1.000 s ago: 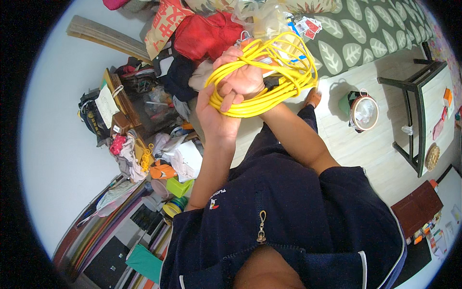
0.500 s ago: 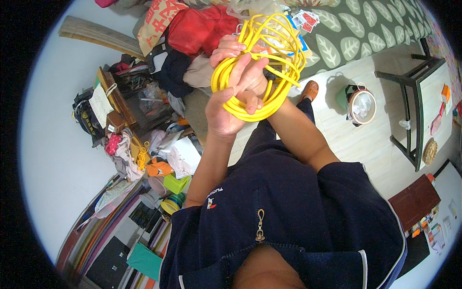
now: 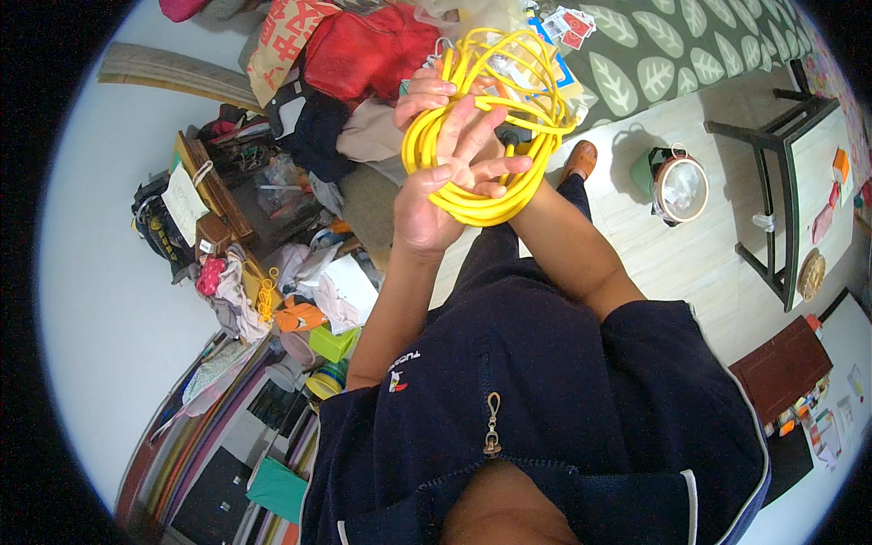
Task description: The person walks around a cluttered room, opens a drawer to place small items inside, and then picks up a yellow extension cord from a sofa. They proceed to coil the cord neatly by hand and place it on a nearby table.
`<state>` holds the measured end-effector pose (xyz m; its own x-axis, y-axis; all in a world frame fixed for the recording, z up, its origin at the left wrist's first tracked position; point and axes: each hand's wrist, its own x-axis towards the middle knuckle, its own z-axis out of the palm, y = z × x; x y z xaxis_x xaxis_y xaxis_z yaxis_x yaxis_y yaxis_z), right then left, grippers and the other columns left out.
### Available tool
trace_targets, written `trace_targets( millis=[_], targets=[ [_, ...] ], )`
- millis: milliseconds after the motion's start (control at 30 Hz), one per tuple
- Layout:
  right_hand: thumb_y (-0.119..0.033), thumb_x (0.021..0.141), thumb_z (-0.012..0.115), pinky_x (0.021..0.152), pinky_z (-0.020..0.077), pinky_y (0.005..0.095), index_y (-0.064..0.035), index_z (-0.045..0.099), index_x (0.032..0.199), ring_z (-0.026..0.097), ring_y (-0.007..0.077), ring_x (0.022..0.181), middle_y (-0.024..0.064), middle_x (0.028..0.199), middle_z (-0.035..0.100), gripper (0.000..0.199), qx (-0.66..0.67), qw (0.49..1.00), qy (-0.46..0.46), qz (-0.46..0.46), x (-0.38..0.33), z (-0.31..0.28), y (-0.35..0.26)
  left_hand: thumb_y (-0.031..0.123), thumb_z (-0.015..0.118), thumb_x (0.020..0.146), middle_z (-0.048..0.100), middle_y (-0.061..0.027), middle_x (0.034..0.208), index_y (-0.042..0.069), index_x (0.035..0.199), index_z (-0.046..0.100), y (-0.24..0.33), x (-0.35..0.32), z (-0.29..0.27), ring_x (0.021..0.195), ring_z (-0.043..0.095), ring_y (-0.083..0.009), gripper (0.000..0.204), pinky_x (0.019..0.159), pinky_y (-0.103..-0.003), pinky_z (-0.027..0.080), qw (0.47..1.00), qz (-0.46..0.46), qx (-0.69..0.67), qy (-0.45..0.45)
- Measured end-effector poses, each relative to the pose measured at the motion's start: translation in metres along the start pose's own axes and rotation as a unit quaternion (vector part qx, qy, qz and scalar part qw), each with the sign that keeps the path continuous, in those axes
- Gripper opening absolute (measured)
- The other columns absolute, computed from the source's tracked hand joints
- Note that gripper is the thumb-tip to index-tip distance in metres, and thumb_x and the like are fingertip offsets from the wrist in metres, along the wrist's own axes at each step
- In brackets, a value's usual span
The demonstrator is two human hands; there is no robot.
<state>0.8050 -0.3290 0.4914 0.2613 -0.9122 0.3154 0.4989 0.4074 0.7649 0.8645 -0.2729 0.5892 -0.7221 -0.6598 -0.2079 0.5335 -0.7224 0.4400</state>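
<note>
In front of my chest hangs a large coil of yellow cable (image 3: 490, 214), with several loops fanned out at its upper right. A small dark piece, perhaps its plug (image 3: 511, 136), shows inside the coil. My left hand (image 3: 424, 218) holds the coil's left side, the cable lying between the bent thumb and the spread fingers, which reach through the ring. From behind the coil my right hand (image 3: 423, 94) curls its fingers over the upper left strands. Loops cover most of that hand and its wrist.
A red bag (image 3: 372, 53) and clothes lie beyond the coil. To the right stand a leaf-patterned bed (image 3: 654, 54), a lined waste bin (image 3: 679, 189) and a black-framed table (image 3: 772, 141). Cluttered shelves (image 3: 227, 195) line the left. My sandalled foot (image 3: 581, 159) shows below the bed.
The fingers of my left hand have spread wider inside the coil, with one stretched further right. The coil has shifted only slightly and stays in both hands.
</note>
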Motion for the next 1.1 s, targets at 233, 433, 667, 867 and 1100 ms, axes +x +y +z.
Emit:
trace_targets(
  millis=[233, 433, 667, 867, 1100],
  targets=[
    [-0.017, 0.07, 0.062, 0.071, 0.0322, 0.0248, -0.0107, 0.039, 0.073, 0.039, 0.0105, 0.06, -0.0038, 0.062, 0.041, 0.024, -0.042, 0.995, 0.088, -0.032, -0.005, 0.022, 0.016, 0.026, 0.053, 0.073, 0.009, -0.0121, 0.144, 0.008, 0.139, 0.008, -0.005, 0.004, -0.002, 0.107, 0.05, -0.0373, 0.081, 0.074, -0.027, 0.05, 0.993, 0.015, 0.118, -0.001],
    [-0.018, 0.076, 0.057, 0.071, 0.0312, 0.0245, -0.0096, 0.039, 0.073, 0.038, 0.0102, 0.06, -0.0035, 0.061, 0.04, 0.02, 0.002, 0.997, 0.073, -0.011, -0.005, 0.021, 0.015, 0.029, 0.045, 0.08, 0.016, -0.0137, 0.142, 0.002, 0.137, 0.01, 0.002, 0.006, 0.005, 0.101, 0.056, -0.0317, 0.072, 0.076, -0.03, 0.047, 0.958, 0.002, 0.285, 0.014],
    [-0.02, 0.08, 0.052, 0.07, 0.0336, 0.0289, -0.0092, 0.041, 0.078, 0.041, 0.0125, 0.064, -0.0012, 0.066, 0.042, 0.015, 0.1, 0.991, 0.093, 0.007, -0.013, -0.002, 0.006, 0.025, 0.038, 0.084, 0.028, -0.0184, 0.136, -0.003, 0.134, 0.018, 0.0, -0.004, -0.005, 0.096, 0.057, -0.034, 0.06, 0.086, -0.036, 0.042, 0.959, -0.003, 0.274, 0.067],
    [-0.034, 0.079, 0.056, 0.09, 0.0368, 0.0346, -0.0095, 0.05, 0.093, 0.049, 0.0205, 0.092, 0.0053, 0.093, 0.05, 0.03, -0.096, 0.987, 0.088, -0.093, -0.041, -0.028, -0.009, 0.019, 0.036, 0.082, 0.032, -0.0166, 0.135, -0.003, 0.133, 0.02, -0.004, 0.008, -0.038, 0.09, 0.059, -0.0349, 0.058, 0.087, -0.034, 0.042, 0.957, -0.039, 0.274, 0.081],
    [-0.033, 0.079, 0.054, 0.08, 0.0423, 0.0358, -0.0117, 0.051, 0.105, 0.05, 0.0228, 0.093, 0.0076, 0.099, 0.05, 0.034, -0.195, 0.961, 0.19, -0.059, -0.084, -0.081, -0.06, 0.034, 0.044, 0.075, 0.029, -0.0122, 0.138, -0.001, 0.135, 0.017, -0.013, 0.009, -0.067, 0.09, 0.06, -0.0299, 0.074, 0.085, -0.032, 0.043, 0.962, -0.149, 0.202, 0.103]
  ],
)
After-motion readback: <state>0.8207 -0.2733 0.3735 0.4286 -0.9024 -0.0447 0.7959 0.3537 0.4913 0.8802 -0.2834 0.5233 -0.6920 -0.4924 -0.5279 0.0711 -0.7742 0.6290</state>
